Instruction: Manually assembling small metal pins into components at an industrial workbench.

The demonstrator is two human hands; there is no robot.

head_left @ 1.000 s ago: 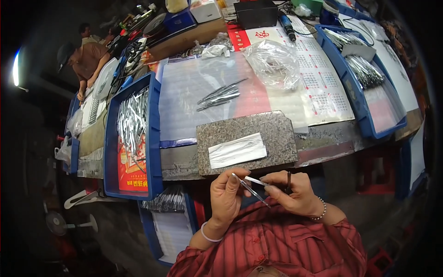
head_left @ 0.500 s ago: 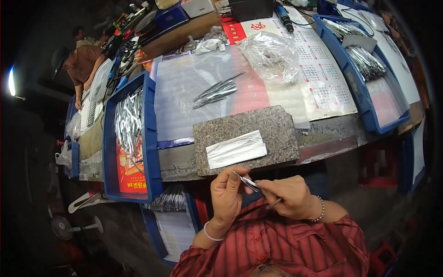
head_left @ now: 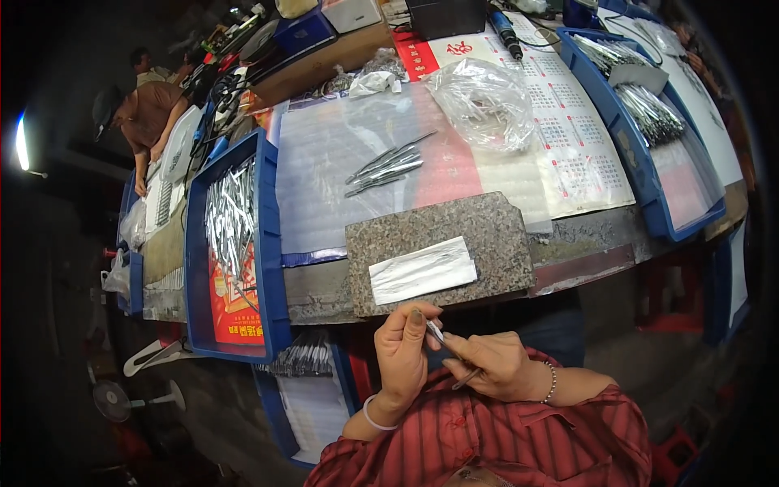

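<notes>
2 hands [head_left: 403, 353] [head_left: 495, 365], 1 tweezers [head_left: 451, 354], 1 stone slab [head_left: 442, 243], 3 blue trays [head_left: 272, 268] [head_left: 629, 174] [head_left: 268, 402], 1 plastic bag [head_left: 487, 101].

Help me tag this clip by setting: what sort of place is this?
Probably a small workshop for hand assembly or finishing: blue trays heaped with metal tweezers, a stone slab on the bench, and another person working farther along.

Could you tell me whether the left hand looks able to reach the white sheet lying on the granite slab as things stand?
Probably yes: the left hand is just below the slab's near edge, and nothing lies between it and the white sheet, though its fingers pinch thin metal tweezers.
</notes>
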